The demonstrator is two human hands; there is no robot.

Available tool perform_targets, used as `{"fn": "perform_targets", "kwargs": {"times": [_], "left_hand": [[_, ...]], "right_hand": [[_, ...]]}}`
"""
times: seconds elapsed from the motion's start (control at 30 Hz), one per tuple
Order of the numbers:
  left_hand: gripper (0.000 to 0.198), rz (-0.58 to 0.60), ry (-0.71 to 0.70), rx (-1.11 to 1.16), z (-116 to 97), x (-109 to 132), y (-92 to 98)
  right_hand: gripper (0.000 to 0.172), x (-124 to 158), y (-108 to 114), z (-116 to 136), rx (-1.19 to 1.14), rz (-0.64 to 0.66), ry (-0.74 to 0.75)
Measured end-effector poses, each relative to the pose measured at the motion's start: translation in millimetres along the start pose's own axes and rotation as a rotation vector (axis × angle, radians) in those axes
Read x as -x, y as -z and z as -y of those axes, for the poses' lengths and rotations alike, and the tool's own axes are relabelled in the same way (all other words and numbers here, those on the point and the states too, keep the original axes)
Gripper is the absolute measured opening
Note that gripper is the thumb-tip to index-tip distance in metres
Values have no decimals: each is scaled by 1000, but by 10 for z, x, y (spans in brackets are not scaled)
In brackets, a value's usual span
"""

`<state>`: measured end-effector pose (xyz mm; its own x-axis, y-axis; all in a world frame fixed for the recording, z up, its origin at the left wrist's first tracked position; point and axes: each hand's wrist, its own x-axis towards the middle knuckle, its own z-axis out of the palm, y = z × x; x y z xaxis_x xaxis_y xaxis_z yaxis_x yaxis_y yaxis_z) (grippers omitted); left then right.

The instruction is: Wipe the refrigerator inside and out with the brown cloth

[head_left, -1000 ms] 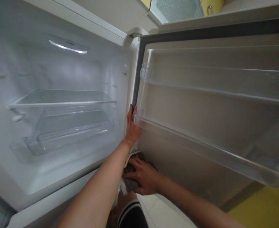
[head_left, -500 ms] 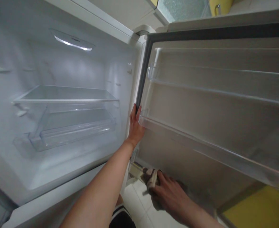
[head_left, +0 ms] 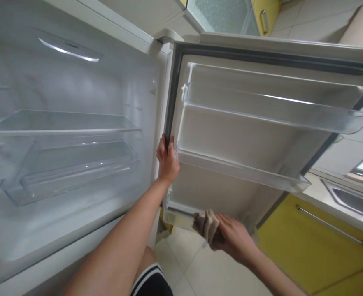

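Observation:
The refrigerator door [head_left: 224,139] stands wide open on the right of the head view. My left hand [head_left: 168,162] is at its hinge side, the fingers closed round the grey door seal [head_left: 171,98]. Lower down, my right hand [head_left: 235,238] grips a crumpled brown and beige cloth [head_left: 206,226], which touches the clear bottom door bin [head_left: 181,218]. Above that bin, a middle door bin [head_left: 240,169] and an upper door bin [head_left: 271,113] are fixed to the door's inner side.
To the left is the lit refrigerator interior [head_left: 76,90], with a glass shelf [head_left: 67,121] above a clear drawer [head_left: 79,176]. Yellow cabinets [head_left: 308,242] and a counter with a sink [head_left: 354,199] stand beyond the door. Pale floor tiles [head_left: 196,267] lie below.
My view has turned to the right, so more of the door, the counter and the cabinets shows. The cloth in my right hand has moved rightward along the bottom bin. My left hand keeps its place.

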<state>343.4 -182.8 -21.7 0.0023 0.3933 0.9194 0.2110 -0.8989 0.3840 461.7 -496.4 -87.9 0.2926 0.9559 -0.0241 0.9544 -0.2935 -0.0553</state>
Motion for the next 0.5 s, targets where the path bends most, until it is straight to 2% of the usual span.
{"fn": "perform_targets", "kwargs": {"times": [0.1,0.17,0.2,0.27,0.43,0.5], "left_hand": [[67,-4,17,-34,-72,7,-22],[71,-10,27,-48,-107,16,-36],[72,-17,30,-48,-117,21,-42],[72,-32,34,-32,-118,27,-54],[68,-43,31,3,-22,18,-59],[68,-37,24,7,32,9,-45]], "right_hand": [[54,256,146,-510,80,2,-114],[51,238,201,-594,119,6,-119],[47,174,209,-548,125,15,-96],[39,-36,188,-296,110,34,-18],[40,-736,37,821,78,1,162],[43,-937,1,1156,54,-6,214]]}}
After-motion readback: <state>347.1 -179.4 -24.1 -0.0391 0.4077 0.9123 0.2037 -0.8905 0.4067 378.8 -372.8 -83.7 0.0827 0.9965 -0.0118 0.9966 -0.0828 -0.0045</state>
